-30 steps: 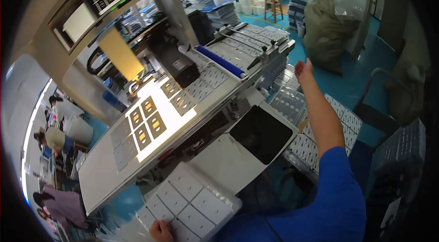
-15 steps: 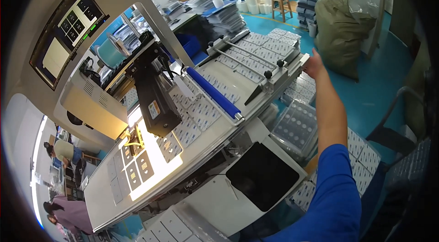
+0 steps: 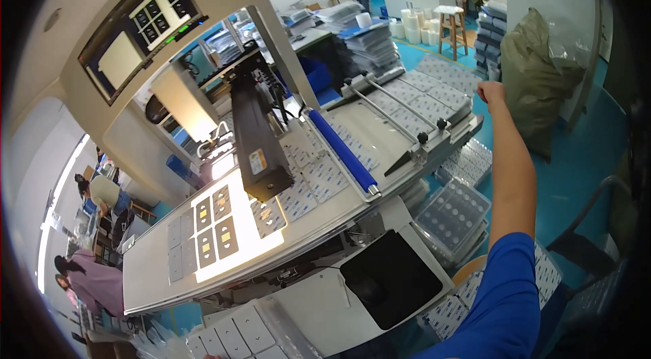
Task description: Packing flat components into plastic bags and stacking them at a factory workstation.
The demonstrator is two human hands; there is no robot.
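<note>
At the far right of the machine table (image 3: pixel 152 277), the right hand (image 3: pixel 491 92) pinches the near right end of a patterned sheet (image 3: pixel 444 74), its long axis running far left to near right. The left hand (image 3: pixel 214 357) barely shows, its grip indiscernible. A clear tray (image 3: pixel 453 213) shows round shapes; the olive sack's (image 3: pixel 539 84) contents are hidden.

At two o'clock in my head view, my right hand (image 3: pixel 492 92) curls at the edge of a patterned sheet (image 3: pixel 444 74). Toward eight, dark cards (image 3: pixel 206 248) lie brightly lit; at seven, a sliver of my left hand (image 3: pixel 215 357) meets white panels (image 3: pixel 253 333), with a black mat (image 3: pixel 407 281) at five.
</note>
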